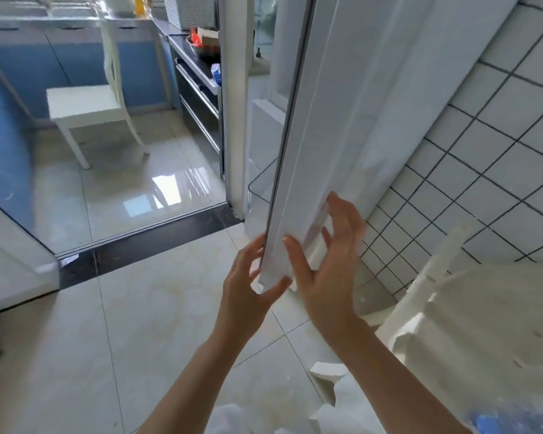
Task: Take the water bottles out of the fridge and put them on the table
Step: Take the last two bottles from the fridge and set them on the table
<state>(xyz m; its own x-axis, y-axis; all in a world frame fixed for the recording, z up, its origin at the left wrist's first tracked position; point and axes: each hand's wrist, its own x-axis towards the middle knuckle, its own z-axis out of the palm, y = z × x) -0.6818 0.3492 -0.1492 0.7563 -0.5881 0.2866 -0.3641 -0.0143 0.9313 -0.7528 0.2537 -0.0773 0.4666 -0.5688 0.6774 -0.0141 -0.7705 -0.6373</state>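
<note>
Standing ajar, the white fridge door (pixel 323 126) shows its edge to the camera, and both hands meet at its lower corner: the left hand (pixel 248 286) cups the inner side with fingers spread, the right hand (pixel 323 261) lies flat and open against the outer face. No water bottles can be made out; the fridge interior (pixel 264 133) is mostly hidden behind the door, with only one clear door shelf (pixel 262 183) showing. To the right stand a tiled wall (pixel 483 158) and a white round tabletop (pixel 496 314), cut off by the frame. One white chair (pixel 91 104) sits beyond the dark threshold (pixel 151 239) in the blue kitchen.
</note>
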